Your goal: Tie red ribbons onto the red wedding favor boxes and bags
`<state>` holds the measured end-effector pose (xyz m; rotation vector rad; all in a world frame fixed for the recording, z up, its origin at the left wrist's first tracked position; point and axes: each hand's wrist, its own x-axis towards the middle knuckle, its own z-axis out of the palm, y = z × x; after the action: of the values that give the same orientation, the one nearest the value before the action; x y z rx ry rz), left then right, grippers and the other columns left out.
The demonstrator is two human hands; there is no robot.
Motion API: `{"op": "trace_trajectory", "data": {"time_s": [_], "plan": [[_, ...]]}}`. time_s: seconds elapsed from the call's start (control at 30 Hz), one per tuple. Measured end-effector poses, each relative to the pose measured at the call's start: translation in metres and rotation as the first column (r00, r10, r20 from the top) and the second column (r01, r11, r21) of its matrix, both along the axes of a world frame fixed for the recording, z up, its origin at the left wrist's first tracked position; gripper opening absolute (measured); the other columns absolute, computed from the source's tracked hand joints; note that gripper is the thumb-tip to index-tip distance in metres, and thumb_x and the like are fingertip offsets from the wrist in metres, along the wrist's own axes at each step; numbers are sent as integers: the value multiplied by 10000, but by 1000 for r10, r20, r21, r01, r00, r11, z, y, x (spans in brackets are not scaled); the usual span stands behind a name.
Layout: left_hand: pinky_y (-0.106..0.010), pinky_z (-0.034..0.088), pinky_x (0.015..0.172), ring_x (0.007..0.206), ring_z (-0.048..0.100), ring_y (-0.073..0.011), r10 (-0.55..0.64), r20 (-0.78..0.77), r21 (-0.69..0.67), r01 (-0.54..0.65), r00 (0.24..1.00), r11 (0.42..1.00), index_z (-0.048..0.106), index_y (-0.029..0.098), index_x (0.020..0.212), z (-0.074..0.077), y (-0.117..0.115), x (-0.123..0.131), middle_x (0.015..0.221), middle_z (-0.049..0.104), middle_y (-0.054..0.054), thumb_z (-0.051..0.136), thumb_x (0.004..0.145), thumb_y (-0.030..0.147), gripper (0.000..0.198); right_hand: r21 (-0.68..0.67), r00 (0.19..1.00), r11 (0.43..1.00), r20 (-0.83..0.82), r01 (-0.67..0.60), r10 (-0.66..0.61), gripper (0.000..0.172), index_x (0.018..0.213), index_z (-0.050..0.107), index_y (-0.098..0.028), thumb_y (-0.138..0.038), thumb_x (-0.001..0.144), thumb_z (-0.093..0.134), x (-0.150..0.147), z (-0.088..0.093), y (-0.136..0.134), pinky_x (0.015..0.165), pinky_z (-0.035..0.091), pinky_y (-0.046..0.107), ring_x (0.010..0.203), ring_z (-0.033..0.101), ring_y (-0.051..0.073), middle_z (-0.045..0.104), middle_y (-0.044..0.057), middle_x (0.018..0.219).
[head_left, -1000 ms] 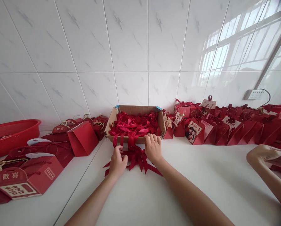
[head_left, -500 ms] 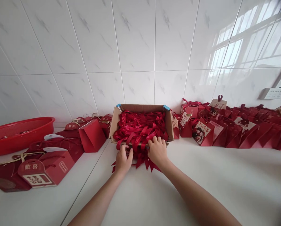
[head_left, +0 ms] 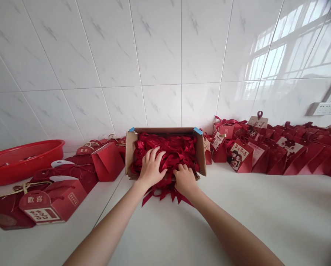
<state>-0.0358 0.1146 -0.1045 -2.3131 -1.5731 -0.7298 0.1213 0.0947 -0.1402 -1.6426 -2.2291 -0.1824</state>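
Observation:
A cardboard box full of loose dark red ribbons stands against the tiled wall, tipped slightly toward me. Some ribbon ends, cut to points, spill over its front edge onto the white table. My left hand lies over the ribbons at the front left of the box, its fingers spread and open. At the front right, my right hand is closed over the box's front edge, fingertips inside and ribbons close beside it. Its thumb is mostly hidden.
To the left stand red gift boxes with cord ties, and a red plastic basket behind them. Rows of red gift boxes fill the right side along the wall. A white power strip is at the far right.
My left hand has moved from the box's front edge up and inward onto the ribbons, its fingers spreading. The box has tipped toward me. My right hand stays at the front edge.

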Motion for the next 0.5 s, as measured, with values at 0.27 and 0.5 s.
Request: {"op": "trace_trajectory", "data": {"time_s": [0.27,0.5], "plan": [[-632,359,995,1330,328,-400,-103,-220,-232,51,970,971,393,230,1373,5,57,16,1478,338,-145,717,750,357,714,2,1000,1000,-21,8,-8,240,926,694,-182,-109,739,563,3,2,1,797,382,372,1006,517,277,611,118,1049],[-412,526,845,1002,604,-205,-143,-196,-303,78,970,950,561,175,1172,19,61,2,1193,587,-91,547,902,319,306,-10,1000,1000,-30,3,-3,280,949,691,-196,-72,766,519,8,9,4,759,402,346,974,550,253,631,100,1032]]}}
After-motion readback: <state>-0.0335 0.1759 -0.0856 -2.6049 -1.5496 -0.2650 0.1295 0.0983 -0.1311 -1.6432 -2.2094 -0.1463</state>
